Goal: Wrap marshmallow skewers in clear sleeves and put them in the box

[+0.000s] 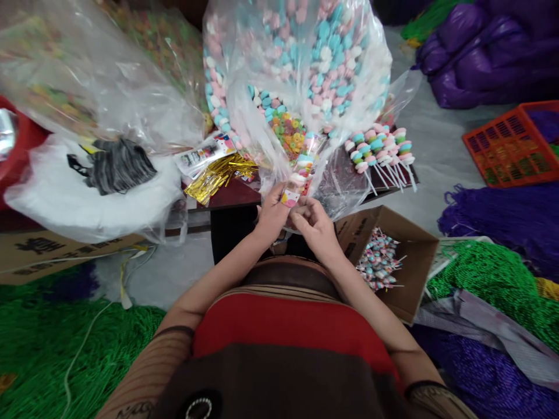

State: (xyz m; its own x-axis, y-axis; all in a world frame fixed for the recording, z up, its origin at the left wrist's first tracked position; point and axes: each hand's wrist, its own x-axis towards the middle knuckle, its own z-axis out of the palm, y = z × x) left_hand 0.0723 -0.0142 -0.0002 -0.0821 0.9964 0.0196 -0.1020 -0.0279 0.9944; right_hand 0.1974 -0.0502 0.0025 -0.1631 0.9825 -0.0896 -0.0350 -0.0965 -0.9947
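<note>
My left hand (274, 212) is closed around the lower part of a marshmallow skewer (304, 166) in a clear, printed bag, which stands upright over the table edge. Close beside it, my right hand (315, 226) has its fingers curled together just below the bag; what they pinch is hidden. Behind the skewer, a large clear bag of pink, blue and white marshmallows (332, 64) lies open toward me, with colourful ring candies (289, 135) at its mouth. Gold twist ties (218, 176) and a stack of printed wrappers (205, 154) lie to the left.
Several unwrapped marshmallow skewers (384, 148) lie at the table's right end. Below them stands a cardboard box (413, 276) with wrapped skewers (379, 262). A black striped bundle (122, 166) rests on white plastic at left. An orange crate (510, 145) and green strands (493, 279) are at right.
</note>
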